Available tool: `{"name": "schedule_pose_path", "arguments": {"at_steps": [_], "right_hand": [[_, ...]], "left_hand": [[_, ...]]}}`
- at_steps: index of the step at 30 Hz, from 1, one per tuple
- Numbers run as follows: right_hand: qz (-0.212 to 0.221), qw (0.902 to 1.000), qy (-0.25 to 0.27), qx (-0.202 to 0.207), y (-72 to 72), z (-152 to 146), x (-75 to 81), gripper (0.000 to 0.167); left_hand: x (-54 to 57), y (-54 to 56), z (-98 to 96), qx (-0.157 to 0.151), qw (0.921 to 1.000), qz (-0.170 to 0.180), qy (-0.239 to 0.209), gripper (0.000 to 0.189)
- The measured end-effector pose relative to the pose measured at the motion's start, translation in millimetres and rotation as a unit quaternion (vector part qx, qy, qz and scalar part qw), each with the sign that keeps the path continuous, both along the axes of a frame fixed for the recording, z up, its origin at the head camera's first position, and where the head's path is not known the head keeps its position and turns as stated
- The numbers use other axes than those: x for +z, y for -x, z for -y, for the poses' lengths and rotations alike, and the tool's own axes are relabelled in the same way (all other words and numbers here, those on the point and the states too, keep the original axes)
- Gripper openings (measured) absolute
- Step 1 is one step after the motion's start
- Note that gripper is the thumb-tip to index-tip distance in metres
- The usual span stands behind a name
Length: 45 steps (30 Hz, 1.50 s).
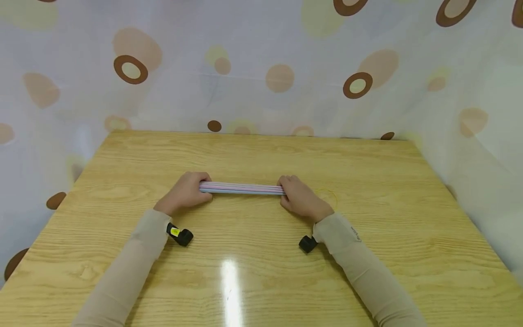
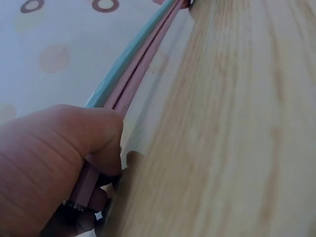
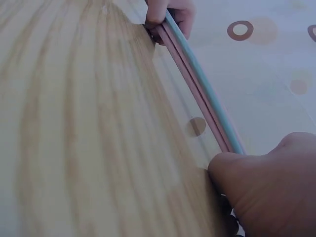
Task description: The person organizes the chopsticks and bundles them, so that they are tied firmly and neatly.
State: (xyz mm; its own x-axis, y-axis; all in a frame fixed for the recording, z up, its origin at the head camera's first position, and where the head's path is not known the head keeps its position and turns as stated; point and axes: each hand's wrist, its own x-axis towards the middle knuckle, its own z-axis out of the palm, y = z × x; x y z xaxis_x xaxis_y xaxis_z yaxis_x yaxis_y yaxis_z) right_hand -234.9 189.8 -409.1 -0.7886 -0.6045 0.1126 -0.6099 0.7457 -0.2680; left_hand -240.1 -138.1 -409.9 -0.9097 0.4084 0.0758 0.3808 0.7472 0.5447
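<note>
A pale, spotted cloth [image 1: 253,45] hangs behind a wood-grain table [image 1: 261,159]. Two beige sleeves [image 1: 122,277] reach in over the tabletop. Over its middle, a bundle of slim pink and light-blue sticks [image 1: 242,188] lies crosswise between the hands. The left hand [image 1: 185,193] grips one end, the right hand [image 1: 301,198] the other. Beside the right wrist, a thin yellow arc [image 1: 336,198] rests on the wood.

Pink and pale-blue sticks [image 1: 242,188], mid-frame; yellowish-tan table [image 1: 253,156] with wood grain; whitish cloth [image 1: 245,104] across the top, patterned with brown rings and peach blotches; beige sleeves [image 1: 132,261], lower left and right; black wrist cameras [image 1: 185,237], the left one's label [image 1: 175,231] yellow; thin yellow loop [image 1: 336,198], right of centre.
</note>
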Motion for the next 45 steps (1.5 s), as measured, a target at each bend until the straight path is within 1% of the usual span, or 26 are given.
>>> {"name": "schedule_pose_path", "arguments": {"at_steps": [4,7,10,13,15,17,19,21,23,26,29,31,32,33,34,36,37,38,39,40,41,43,44,45], "right_hand": [[0.022,0.9993,0.027,-0.012,3.3,-2.0,-0.3,0.019],[0.033,0.9974,0.062,-0.019,5.2,-3.6,-1.6,0.018],[0.038,0.9934,0.106,-0.020,6.6,-5.8,-5.6,0.015],[0.051,0.9874,0.148,-0.025,8.2,-8.0,-11.0,0.013],[0.062,0.9804,0.185,-0.030,9.7,-8.4,-12.4,0.012],[0.080,0.9699,0.227,-0.039,10.6,-7.7,-12.4,0.011],[0.097,0.9566,0.271,-0.044,11.5,-6.8,-10.6,0.010],[0.121,0.9410,0.313,-0.047,11.8,-6.4,-8.5,0.008],[0.147,0.9258,0.344,-0.053,11.6,-6.7,-6.6,0.010],[0.189,0.8993,0.388,-0.070,9.6,-7.2,-3.8,0.016],[0.230,0.8701,0.428,-0.086,6.7,-7.1,-0.7,0.019],[0.259,0.8465,0.457,-0.086,4.7,-6.1,1.8,0.020],[0.274,0.8319,0.476,-0.079,4.2,-5.3,3.0,0.021],[0.290,0.8164,0.495,-0.069,3.9,-4.8,3.9,0.023],[0.306,0.7977,0.516,-0.058,3.7,-4.4,4.4,0.025],[0.340,0.7533,0.562,-0.030,3.3,-3.3,5.5,0.027],[0.355,0.7303,0.584,-0.017,3.0,-3.2,5.8,0.025],[0.370,0.7052,0.605,-0.007,2.8,-3.4,5.7,0.022],[0.382,0.6824,0.623,-0.003,2.4,-3.7,5.6,0.017],[0.391,0.6626,0.639,0.000,1.8,-4.0,5.7,0.011],[0.396,0.6475,0.651,0.001,1.5,-4.4,5.7,0.009],[0.398,0.6315,0.666,0.001,0.6,-5.6,6.0,0.015],[0.397,0.6279,0.669,0.000,0.4,-5.7,6.4,0.017],[0.394,0.6300,0.669,0.001,0.3,-5.6,6.8,0.016]], "left_hand": [[-1.1,3.6,1.1,0.001,0.9999,-0.008,-0.012,0.023],[-3.6,6.0,1.8,0.009,0.9995,-0.015,-0.028,0.021],[-7.3,6.7,2.5,0.014,0.9986,-0.019,-0.048,0.018],[-9.2,5.3,2.5,0.008,0.9982,-0.017,-0.057,0.014],[-8.3,4.3,1.7,0.004,0.9988,-0.017,-0.046,0.012],[-7.2,2.5,1.0,0.005,0.9995,-0.022,-0.024,0.012],[-5.1,1.5,-0.3,0.008,0.9995,-0.029,0.005,0.014],[-3.0,1.4,-1.5,0.009,0.9988,-0.035,0.033,0.016],[-1.5,1.6,-2.4,0.001,0.9987,-0.032,0.040,0.017],[-0.2,1.5,-3.4,-0.019,0.9994,-0.015,0.024,0.015],[0.4,0.3,-4.7,-0.039,0.9988,0.022,-0.018,0.014],[0.6,-0.4,-5.5,-0.044,0.9969,0.047,-0.044,0.017],[0.8,-0.5,-5.6,-0.045,0.9956,0.059,-0.057,0.019],[1.0,-0.7,-6.1,-0.046,0.9942,0.069,-0.069,0.020],[1.2,-1.0,-7.0,-0.047,0.9927,0.078,-0.079,0.021],[0.3,-1.6,-9.0,-0.047,0.9905,0.087,-0.095,0.022],[-0.1,-2.2,-10.5,-0.048,0.9894,0.092,-0.101,0.022],[-0.6,-2.8,-12.5,-0.052,0.9886,0.095,-0.105,0.022],[-1.2,-3.4,-14.6,-0.055,0.9876,0.099,-0.108,0.022],[-1.7,-4.2,-16.7,-0.059,0.9873,0.100,-0.109,0.023],[-2.2,-4.8,-18.7,-0.061,0.9870,0.100,-0.110,0.024],[-2.2,-6.1,-22.0,-0.066,0.9878,0.098,-0.102,0.026],[-1.8,-6.6,-23.2,-0.068,0.9887,0.094,-0.094,0.028],[-1.2,-7.2,-24.1,-0.069,0.9896,0.093,-0.085,0.029]]}}
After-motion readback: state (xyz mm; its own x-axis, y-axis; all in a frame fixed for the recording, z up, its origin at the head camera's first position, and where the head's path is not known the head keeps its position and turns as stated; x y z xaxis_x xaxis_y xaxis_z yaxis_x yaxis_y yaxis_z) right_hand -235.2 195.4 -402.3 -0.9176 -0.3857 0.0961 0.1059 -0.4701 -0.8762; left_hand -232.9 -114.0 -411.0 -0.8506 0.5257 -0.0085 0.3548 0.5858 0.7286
